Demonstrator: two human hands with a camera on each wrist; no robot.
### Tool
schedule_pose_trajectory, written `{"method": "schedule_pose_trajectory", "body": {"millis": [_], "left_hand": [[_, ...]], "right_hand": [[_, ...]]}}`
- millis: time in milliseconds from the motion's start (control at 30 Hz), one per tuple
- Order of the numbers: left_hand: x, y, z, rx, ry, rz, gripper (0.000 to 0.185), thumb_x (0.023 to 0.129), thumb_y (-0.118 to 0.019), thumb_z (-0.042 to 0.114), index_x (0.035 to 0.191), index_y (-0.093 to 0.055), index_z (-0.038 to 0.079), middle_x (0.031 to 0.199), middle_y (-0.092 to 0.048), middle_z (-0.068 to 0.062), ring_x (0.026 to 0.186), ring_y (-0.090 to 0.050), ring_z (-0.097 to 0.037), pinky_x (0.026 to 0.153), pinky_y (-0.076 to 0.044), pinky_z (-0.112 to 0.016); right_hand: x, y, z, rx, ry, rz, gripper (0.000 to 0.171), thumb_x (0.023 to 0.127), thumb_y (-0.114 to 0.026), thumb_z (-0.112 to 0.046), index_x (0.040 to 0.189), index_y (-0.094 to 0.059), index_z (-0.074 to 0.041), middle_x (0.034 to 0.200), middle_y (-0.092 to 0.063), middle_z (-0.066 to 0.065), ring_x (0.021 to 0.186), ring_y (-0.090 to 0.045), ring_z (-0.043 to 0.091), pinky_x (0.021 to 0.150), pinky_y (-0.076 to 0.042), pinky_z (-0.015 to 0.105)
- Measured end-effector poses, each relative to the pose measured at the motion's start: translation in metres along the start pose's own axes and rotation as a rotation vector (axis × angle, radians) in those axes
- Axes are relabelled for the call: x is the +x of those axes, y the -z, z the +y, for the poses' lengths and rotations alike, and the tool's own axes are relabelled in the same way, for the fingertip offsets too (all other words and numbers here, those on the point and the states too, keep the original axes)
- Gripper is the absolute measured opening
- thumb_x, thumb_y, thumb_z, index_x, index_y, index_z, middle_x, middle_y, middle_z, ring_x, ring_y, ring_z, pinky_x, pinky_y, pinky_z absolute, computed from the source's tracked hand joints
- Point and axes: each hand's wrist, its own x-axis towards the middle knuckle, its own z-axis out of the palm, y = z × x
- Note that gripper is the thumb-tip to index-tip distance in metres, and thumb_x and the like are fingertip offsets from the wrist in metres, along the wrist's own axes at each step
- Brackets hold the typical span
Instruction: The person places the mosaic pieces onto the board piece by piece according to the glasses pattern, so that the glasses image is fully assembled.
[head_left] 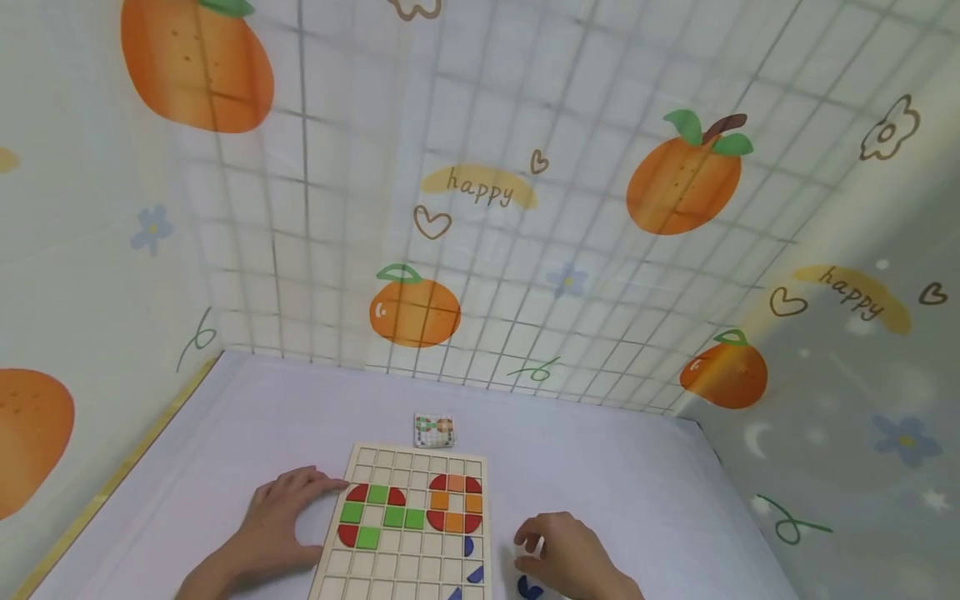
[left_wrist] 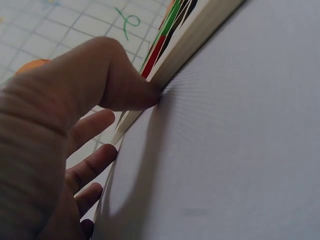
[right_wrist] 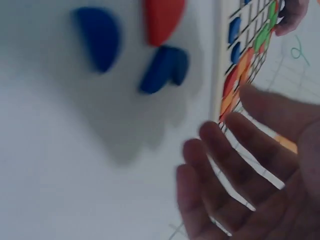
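A wooden grid board lies on the white table at the bottom centre. It carries red, green and orange tiles in two ring shapes and a few blue pieces at its lower right. My left hand rests flat at the board's left edge, and its thumb presses the side of the board. My right hand hovers right of the board with its fingers spread and nothing in it. Loose blue pieces and a red piece lie on the table beside it.
A small pattern card lies just beyond the board. Cloth walls printed with oranges enclose the table at the back and on both sides. A wooden strip runs along the left edge.
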Motion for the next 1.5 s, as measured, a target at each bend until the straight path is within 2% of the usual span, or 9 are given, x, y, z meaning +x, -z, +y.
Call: {"method": "schedule_pose_trajectory", "body": {"millis": [200, 333, 467, 567, 867, 1133, 1233, 1367, 1500], "left_hand": [[-0.002, 0.001, 0.000, 0.018, -0.002, -0.024, 0.084, 0.053, -0.088, 0.054, 0.130, -0.059, 0.036, 0.132, -0.047, 0.001, 0.129, -0.035, -0.032, 0.101, -0.022, -0.063], [-0.002, 0.000, 0.000, 0.024, -0.014, -0.031, 0.088, 0.051, -0.089, 0.049, 0.132, -0.057, 0.038, 0.131, -0.045, 0.004, 0.127, -0.035, -0.031, 0.101, -0.023, -0.064], [-0.003, 0.000, 0.000, 0.025, -0.024, -0.025, 0.087, 0.051, -0.089, 0.049, 0.132, -0.057, 0.038, 0.130, -0.045, 0.004, 0.128, -0.035, -0.031, 0.101, -0.023, -0.063], [-0.003, 0.001, 0.000, 0.020, -0.031, -0.016, 0.086, 0.052, -0.089, 0.048, 0.132, -0.058, 0.038, 0.131, -0.045, 0.003, 0.129, -0.034, -0.032, 0.101, -0.022, -0.063], [-0.002, 0.003, 0.001, 0.017, -0.041, -0.007, 0.085, 0.053, -0.089, 0.045, 0.131, -0.058, 0.037, 0.133, -0.045, 0.001, 0.131, -0.032, -0.032, 0.101, -0.020, -0.062], [-0.001, 0.002, 0.000, 0.014, -0.034, -0.011, 0.084, 0.052, -0.090, 0.046, 0.130, -0.058, 0.040, 0.132, -0.045, 0.004, 0.128, -0.034, -0.029, 0.100, -0.021, -0.060], [-0.002, 0.001, -0.001, 0.017, -0.035, -0.013, 0.084, 0.052, -0.089, 0.046, 0.130, -0.058, 0.040, 0.132, -0.045, 0.004, 0.128, -0.034, -0.029, 0.100, -0.021, -0.060], [-0.003, 0.000, 0.000, 0.004, -0.021, -0.024, 0.084, 0.051, -0.089, 0.046, 0.129, -0.059, 0.040, 0.133, -0.046, 0.004, 0.129, -0.034, -0.029, 0.101, -0.021, -0.061], [-0.004, 0.000, 0.000, 0.002, -0.018, -0.028, 0.084, 0.052, -0.089, 0.047, 0.129, -0.059, 0.039, 0.133, -0.046, 0.003, 0.129, -0.034, -0.030, 0.101, -0.020, -0.062]], "right_hand": [[-0.017, -0.009, 0.011, 0.007, -0.152, -0.120, 0.032, 0.065, -0.092, -0.020, 0.090, -0.073, -0.018, 0.078, -0.059, -0.003, 0.071, -0.053, 0.021, 0.070, -0.053, 0.048], [-0.020, -0.016, 0.020, 0.015, -0.097, -0.179, 0.027, 0.067, -0.091, -0.025, 0.085, -0.073, -0.017, 0.073, -0.059, -0.004, 0.066, -0.055, 0.017, 0.068, -0.055, 0.043], [-0.021, -0.022, 0.029, 0.093, 0.005, -0.218, 0.018, 0.074, -0.086, -0.024, 0.082, -0.073, -0.013, 0.069, -0.058, -0.005, 0.061, -0.054, 0.013, 0.062, -0.053, 0.032], [-0.022, -0.024, 0.031, 0.158, 0.012, -0.226, 0.015, 0.078, -0.083, -0.023, 0.080, -0.073, -0.012, 0.068, -0.057, -0.003, 0.061, -0.054, 0.014, 0.061, -0.052, 0.030], [-0.027, -0.029, 0.034, 0.282, -0.011, -0.203, 0.015, 0.082, -0.079, -0.019, 0.077, -0.067, -0.013, 0.068, -0.059, -0.002, 0.062, -0.055, 0.015, 0.059, -0.050, 0.030], [-0.025, -0.014, 0.044, 0.419, -0.018, -0.132, 0.009, 0.084, -0.075, -0.003, 0.093, -0.072, -0.003, 0.082, -0.067, 0.001, 0.076, -0.063, 0.020, 0.071, -0.055, 0.041], [-0.025, -0.010, 0.046, 0.424, -0.005, -0.073, 0.009, 0.085, -0.073, -0.002, 0.094, -0.071, -0.002, 0.085, -0.068, 0.001, 0.079, -0.064, 0.020, 0.072, -0.056, 0.039], [-0.024, -0.013, 0.048, 0.361, -0.015, -0.008, 0.013, 0.082, -0.076, -0.003, 0.093, -0.069, -0.005, 0.086, -0.065, -0.002, 0.078, -0.063, 0.019, 0.069, -0.057, 0.038], [-0.024, -0.019, 0.046, 0.301, -0.098, -0.042, 0.021, 0.078, -0.083, -0.012, 0.094, -0.071, -0.009, 0.086, -0.059, -0.001, 0.078, -0.057, 0.019, 0.069, -0.054, 0.041]]}}
